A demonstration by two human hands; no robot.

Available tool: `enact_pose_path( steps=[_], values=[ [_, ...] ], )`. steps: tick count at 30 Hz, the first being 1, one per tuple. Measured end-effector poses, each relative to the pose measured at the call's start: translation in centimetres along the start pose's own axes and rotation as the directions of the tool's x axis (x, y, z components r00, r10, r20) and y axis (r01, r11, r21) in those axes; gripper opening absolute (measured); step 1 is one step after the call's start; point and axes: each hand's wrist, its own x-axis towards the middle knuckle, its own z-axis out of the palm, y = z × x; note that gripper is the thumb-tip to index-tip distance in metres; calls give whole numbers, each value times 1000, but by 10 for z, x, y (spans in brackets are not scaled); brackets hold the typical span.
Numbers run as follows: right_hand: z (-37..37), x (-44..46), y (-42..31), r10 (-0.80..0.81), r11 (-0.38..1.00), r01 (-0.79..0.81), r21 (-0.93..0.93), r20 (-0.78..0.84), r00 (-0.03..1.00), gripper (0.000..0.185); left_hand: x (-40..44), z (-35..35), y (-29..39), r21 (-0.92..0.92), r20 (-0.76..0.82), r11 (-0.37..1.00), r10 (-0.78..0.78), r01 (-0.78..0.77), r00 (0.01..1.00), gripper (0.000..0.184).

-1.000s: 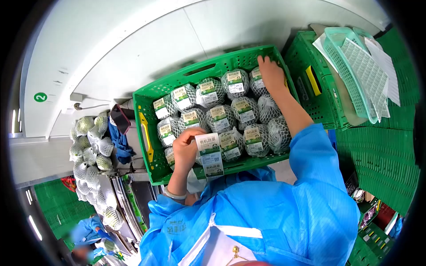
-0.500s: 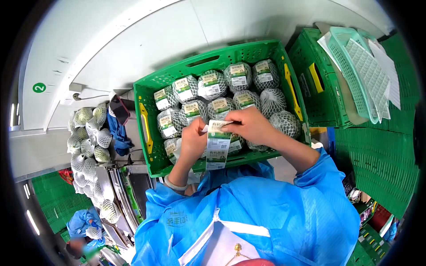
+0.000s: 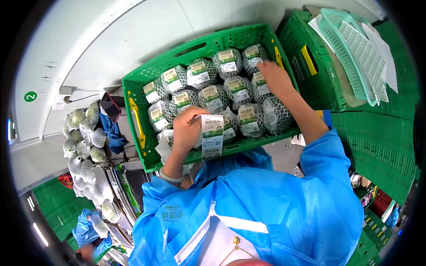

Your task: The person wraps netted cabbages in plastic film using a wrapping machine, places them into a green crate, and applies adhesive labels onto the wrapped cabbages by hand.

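Observation:
My left hand [image 3: 187,127] is closed on a strip of printed labels [image 3: 212,139], pinching its upper end so that it hangs down over the near side of the green crate [image 3: 173,61]. My right hand [image 3: 276,79] rests against a net-wrapped round vegetable [image 3: 261,94] at the crate's right side, fingers stretched over its upper part. A green-and-white label [image 3: 262,83] shows on that vegetable, partly covered by the hand. Several more labelled vegetables [image 3: 213,98] sit in rows. One netted vegetable [image 3: 278,116] in the near right corner shows no label.
Stacked green crates [image 3: 306,62] stand to the right, with a pale green basket [image 3: 350,48] and papers on top. Netted produce [image 3: 86,137] is piled at the left near a phone [image 3: 111,106]. Another person in blue [image 3: 91,228] is at lower left.
My right hand has left the label strip and moved right and up to the vegetable, where a label now shows. My left hand still holds the strip. The view has shifted slightly.

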Motion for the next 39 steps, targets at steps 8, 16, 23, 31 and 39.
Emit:
enact_pose_path(
  steps=[8, 16, 23, 31, 39],
  values=[
    [-61, -47, -96, -242, 350, -57, 935, 149, 959, 49, 18, 30, 49, -439, -55, 883, -214, 169, 975, 5],
    [-126, -88, -4, 207, 492, -117, 863, 15, 978, 19, -3, 28, 10, -298, -171, 941, -218, 160, 961, 37],
    [-66, -119, -1, -45, 998, 48, 47, -75, 996, 31, 9, 25, 37, -391, -71, 913, -153, 114, 986, 13],
    [-89, -105, -66, -151, 692, 182, 698, -107, 983, 32, -42, 19, 48, -256, -92, 965, -81, 55, 993, 23],
    [-78, -88, -261, -620, 106, 112, 988, -23, 784, 21, -189, -11, 73, -182, -642, 924, -370, 335, 672, 3]
  ],
)
